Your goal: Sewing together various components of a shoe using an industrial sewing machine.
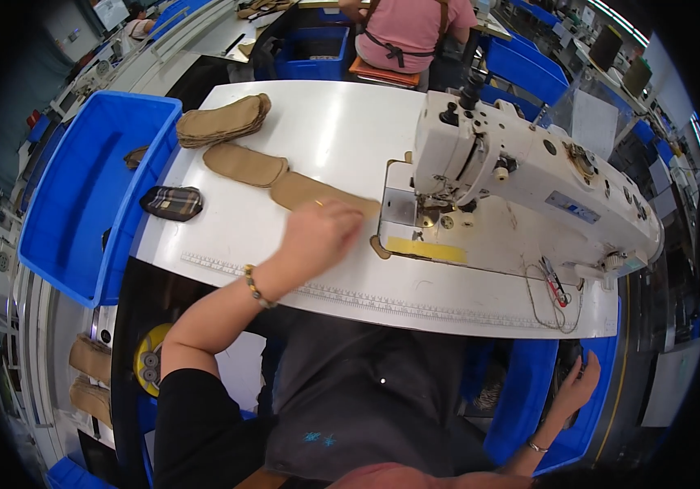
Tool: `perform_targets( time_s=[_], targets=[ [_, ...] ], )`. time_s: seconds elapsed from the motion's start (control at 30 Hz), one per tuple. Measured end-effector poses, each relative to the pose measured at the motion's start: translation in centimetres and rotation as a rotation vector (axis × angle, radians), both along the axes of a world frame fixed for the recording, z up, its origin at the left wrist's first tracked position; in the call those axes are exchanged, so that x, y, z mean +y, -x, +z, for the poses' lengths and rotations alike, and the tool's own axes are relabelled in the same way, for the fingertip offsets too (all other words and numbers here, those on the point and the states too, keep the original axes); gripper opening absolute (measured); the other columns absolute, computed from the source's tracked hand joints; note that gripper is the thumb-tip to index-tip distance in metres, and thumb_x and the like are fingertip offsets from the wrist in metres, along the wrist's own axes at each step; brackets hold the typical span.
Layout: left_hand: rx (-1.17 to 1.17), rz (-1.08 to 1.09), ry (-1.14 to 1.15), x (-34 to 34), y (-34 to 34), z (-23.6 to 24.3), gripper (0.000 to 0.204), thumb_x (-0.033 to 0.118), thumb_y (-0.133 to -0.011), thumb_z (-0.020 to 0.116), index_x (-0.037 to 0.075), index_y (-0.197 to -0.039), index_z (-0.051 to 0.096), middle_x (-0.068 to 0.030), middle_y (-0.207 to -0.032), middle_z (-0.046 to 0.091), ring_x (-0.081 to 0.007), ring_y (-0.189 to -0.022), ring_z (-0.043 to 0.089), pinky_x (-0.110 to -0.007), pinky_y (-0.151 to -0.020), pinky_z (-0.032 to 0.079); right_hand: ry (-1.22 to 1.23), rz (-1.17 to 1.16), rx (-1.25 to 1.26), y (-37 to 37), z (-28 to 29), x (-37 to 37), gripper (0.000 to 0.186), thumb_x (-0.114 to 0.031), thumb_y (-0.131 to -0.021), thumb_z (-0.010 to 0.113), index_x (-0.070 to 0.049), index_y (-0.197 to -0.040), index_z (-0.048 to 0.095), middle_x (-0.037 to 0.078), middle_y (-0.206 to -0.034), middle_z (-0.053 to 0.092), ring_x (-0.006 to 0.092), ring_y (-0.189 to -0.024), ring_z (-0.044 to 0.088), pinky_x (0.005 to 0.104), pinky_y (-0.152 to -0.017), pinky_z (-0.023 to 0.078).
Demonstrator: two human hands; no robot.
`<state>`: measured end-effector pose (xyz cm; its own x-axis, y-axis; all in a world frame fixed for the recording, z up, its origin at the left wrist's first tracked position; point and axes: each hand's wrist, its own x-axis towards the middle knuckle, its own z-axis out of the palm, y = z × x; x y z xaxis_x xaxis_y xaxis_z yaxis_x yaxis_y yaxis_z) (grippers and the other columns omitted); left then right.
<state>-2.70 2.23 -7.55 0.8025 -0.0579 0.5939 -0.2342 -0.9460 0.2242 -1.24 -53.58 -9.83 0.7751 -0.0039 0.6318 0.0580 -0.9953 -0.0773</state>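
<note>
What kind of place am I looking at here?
Most likely a sewing workshop or garment factory: an industrial sewing machine on a white table, stacked tan fabric pieces, blue bins and another worker's station behind.

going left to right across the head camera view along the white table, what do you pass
Blue bin → plaid pouch on the bin's edge → tan fabric piece → left hand resting on another tan piece → yellow tape strip → white sewing machine → small red-handled snips.

Black sleeves, beaded bracelet (257, 287), perhaps apron.
</note>
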Motion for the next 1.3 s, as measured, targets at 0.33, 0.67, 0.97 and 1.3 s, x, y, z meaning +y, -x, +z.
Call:
perform_targets(
  time_s=[0.33,0.67,0.97,1.3],
  targets=[
    [0.107,0.012,0.025,1.5,3.7,0.5,0.027,0.014,-0.080,0.073,0.010,-0.106,0.068,-0.0059,-0.112,0.068,-0.0265,-0.103,0.064,-0.038,-0.088,0.051,-0.034,1.169,0.324,-1.4,-0.1,34.7,0.063,-0.031,-0.080,0.075,-0.001,-0.132,0.055,0.017,-0.135,0.056,0.0343,-0.125,0.052,0.0451,-0.103,0.041],
    [0.249,0.793,-0.231,19.0,13.1,-1.9,0.019,0.016,-0.085,0.066,0.006,-0.100,0.071,-0.0080,-0.091,0.072,-0.0281,-0.084,0.067,-0.041,-0.075,0.053,0.115,1.132,0.379,-3.5,-1.3,31.5,0.067,-0.043,-0.082,0.071,-0.001,-0.133,0.056,0.014,-0.141,0.054,0.0313,-0.133,0.048,0.0489,-0.109,0.036],
    [-0.399,0.184,-0.253,2.3,10.4,1.1,0.026,0.006,-0.070,0.080,0.005,-0.095,0.070,-0.0046,-0.081,0.069,-0.0187,-0.066,0.063,-0.030,-0.060,0.053,-0.668,1.338,0.791,-0.4,0.8,32.3,0.043,-0.025,-0.090,0.068,0.004,-0.122,0.062,0.019,-0.123,0.065,0.0321,-0.111,0.063,0.0369,-0.097,0.047],
    [-0.167,-0.060,0.106,-4.8,9.9,3.4,0.021,0.014,-0.079,0.073,0.006,-0.099,0.072,-0.0065,-0.094,0.072,-0.0283,-0.090,0.067,-0.042,-0.088,0.051,-1.377,1.163,1.398,0.0,1.2,32.0,0.023,-0.012,-0.090,0.073,0.004,-0.106,0.070,-0.003,-0.084,0.065,0.0026,-0.076,0.054,0.0195,-0.068,0.046]
  ],
)
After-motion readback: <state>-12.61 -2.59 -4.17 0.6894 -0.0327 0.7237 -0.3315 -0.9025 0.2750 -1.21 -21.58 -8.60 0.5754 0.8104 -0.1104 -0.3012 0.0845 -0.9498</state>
